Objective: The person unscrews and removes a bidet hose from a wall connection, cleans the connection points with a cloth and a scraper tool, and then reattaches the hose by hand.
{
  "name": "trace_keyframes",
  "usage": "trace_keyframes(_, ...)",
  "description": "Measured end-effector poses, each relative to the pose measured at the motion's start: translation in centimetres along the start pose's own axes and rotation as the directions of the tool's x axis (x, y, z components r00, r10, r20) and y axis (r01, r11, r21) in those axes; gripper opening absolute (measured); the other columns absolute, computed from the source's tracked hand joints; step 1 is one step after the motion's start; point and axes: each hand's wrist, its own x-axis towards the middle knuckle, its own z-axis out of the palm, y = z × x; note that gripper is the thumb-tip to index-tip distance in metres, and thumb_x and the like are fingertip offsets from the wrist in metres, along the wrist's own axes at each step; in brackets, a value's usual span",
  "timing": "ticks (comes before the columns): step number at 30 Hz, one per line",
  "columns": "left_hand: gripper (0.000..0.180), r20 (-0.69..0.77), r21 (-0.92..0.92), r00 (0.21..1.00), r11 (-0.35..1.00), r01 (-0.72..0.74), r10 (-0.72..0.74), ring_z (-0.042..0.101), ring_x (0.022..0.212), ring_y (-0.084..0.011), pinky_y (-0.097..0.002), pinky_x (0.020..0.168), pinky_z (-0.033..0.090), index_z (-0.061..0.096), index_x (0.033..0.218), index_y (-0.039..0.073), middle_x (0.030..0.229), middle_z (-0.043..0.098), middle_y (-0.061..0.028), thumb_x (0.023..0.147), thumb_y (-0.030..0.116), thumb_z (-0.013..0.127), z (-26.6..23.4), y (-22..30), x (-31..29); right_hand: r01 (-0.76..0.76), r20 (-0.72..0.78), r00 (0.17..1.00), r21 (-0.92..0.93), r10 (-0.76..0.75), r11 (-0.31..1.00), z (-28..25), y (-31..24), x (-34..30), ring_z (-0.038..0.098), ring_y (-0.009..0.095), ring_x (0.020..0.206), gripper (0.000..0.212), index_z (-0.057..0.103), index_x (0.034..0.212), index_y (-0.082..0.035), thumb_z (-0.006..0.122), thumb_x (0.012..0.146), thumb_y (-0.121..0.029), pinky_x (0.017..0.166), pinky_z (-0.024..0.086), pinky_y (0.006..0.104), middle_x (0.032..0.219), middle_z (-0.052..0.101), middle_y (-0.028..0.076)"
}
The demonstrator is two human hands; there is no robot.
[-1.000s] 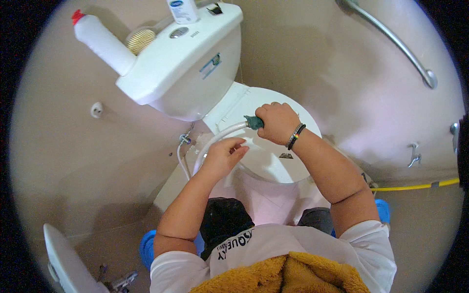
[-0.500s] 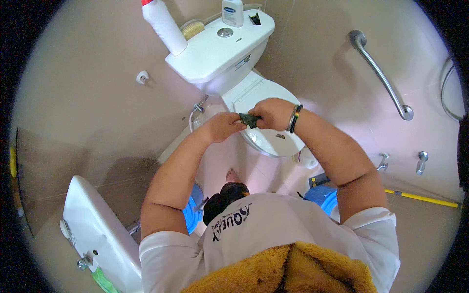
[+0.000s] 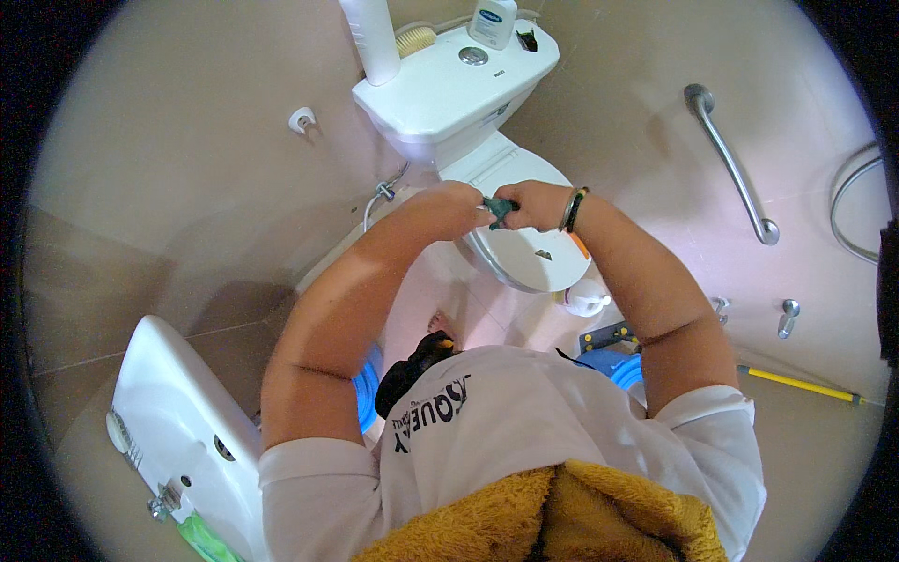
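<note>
Above the toilet's closed white lid (image 3: 524, 258), my two hands meet at a small, crumpled, dark green piece (image 3: 500, 210), perhaps a wrapper or scrap. My left hand (image 3: 464, 206) has its fingers closed on one side of it, though most of them are hidden behind the hand. My right hand (image 3: 538, 205), with bands at the wrist, pinches the other side. A small dark scrap (image 3: 543, 254) lies on the lid below my right hand. An orange edge (image 3: 581, 245) shows beside my right wrist.
The toilet tank (image 3: 421, 108) carries a tall white bottle (image 3: 375, 42), a scrub brush (image 3: 415, 40), a pump-less white bottle (image 3: 493, 23) and a dark scrap (image 3: 527, 40). A sink (image 3: 154, 375) stands left, a grab bar (image 3: 735, 169) right. Blue buckets (image 3: 368, 393) flank me.
The dark green piece looks more crumpled and turned between my fingers. My left hand has rolled over it. The view has shifted, and the orange edge now shows by my right wrist.
</note>
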Motion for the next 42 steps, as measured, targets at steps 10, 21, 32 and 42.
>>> trace_keyframes(10,0.032,-0.026,-0.015,0.999,0.999,-0.039,0.038,0.054,0.077,-0.032,-0.0397,0.071,0.042,0.057,0.085,0.004,0.079,0.057,-0.0177,0.074,0.033,0.048,0.1,-0.6,-1.2,0.053,0.121,0.989,0.2,-0.079,0.978,-0.9,0.0,0.9,0.048,0.01,0.061,0.027,0.057,0.085,-0.005,0.059,0.061,-0.017,0.058,0.041,0.0262,0.069,0.056,0.002)
trace_keyframes(21,0.022,-0.38,0.031,0.92,0.992,0.119,-0.098,0.057,0.068,-0.0309,-0.0387,0.06,0.046,0.06,0.07,0.005,0.069,0.057,-0.0167,0.068,0.025,0.052,4.0,-3.7,-5.7,0.162,-0.399,0.758,-0.652,-0.517,0.74,7.2,-3.4,5.3,0.052,0.034,0.075,0.025,0.049,0.088,-0.001,0.053,0.063,-0.006,0.066,0.041,0.0403,0.074,0.054,0.018)
trace_keyframes(32,0.018,-0.4,-0.03,0.911,0.995,0.093,-0.097,0.058,0.067,-0.0271,-0.0374,0.058,0.046,0.062,0.073,0.007,0.075,0.059,-0.0134,0.067,0.018,0.05,6.8,1.3,-6.7,0.126,0.577,0.764,0.308,-0.29,0.943,1.5,0.1,3.8,0.052,0.014,0.077,0.035,0.051,0.096,-0.002,0.058,0.064,-0.014,0.074,0.04,0.0267,0.082,0.057,0.003)
trace_keyframes(42,0.02,-0.329,-0.015,0.898,0.952,0.305,-0.293,0.057,0.064,-0.0324,-0.0402,0.058,0.046,0.058,0.073,0.008,0.067,0.057,-0.016,0.071,0.027,0.05,9.6,2.8,-1.5,0.398,-0.055,0.875,-0.486,-0.482,0.778,4.9,3.5,1.5,0.051,0.035,0.073,0.021,0.048,0.082,-0.003,0.054,0.064,-0.013,0.064,0.041,0.0406,0.074,0.053,0.017)
